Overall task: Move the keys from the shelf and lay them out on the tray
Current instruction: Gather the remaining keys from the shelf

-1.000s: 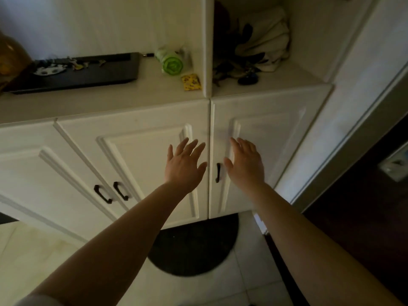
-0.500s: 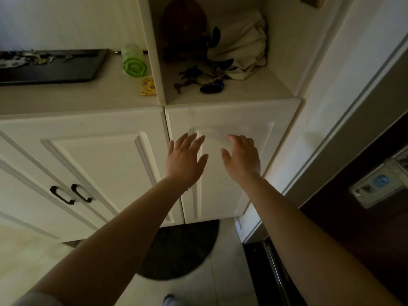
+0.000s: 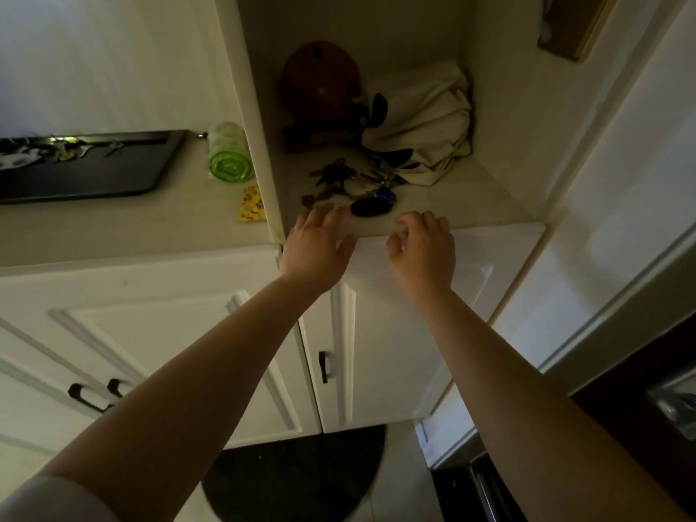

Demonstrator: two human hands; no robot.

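Observation:
Several dark keys point(image 3: 333, 177) lie in a heap on the white shelf point(image 3: 452, 205) inside the open niche, with a black key fob point(image 3: 371, 207) and a blue tag point(image 3: 386, 195) at the front. My left hand point(image 3: 316, 246) reaches the shelf's front edge, fingers apart, just short of the nearest key point(image 3: 309, 200). My right hand point(image 3: 423, 248) hovers at the same edge, fingers loosely curled, holding nothing. A black tray point(image 3: 113, 175) sits on the counter to the left, with a few keys point(image 3: 67, 150) lying along its far side.
A rolled green bag point(image 3: 228, 158) and a small yellow packet point(image 3: 251, 204) lie on the counter between tray and niche. A cream cloth bag point(image 3: 422, 122) and a brown round object point(image 3: 320, 82) fill the back of the shelf. White cupboard doors point(image 3: 395, 333) are below.
Both hands have risen from in front of the cupboard doors to the shelf's front edge. The view has swung right, toward the niche.

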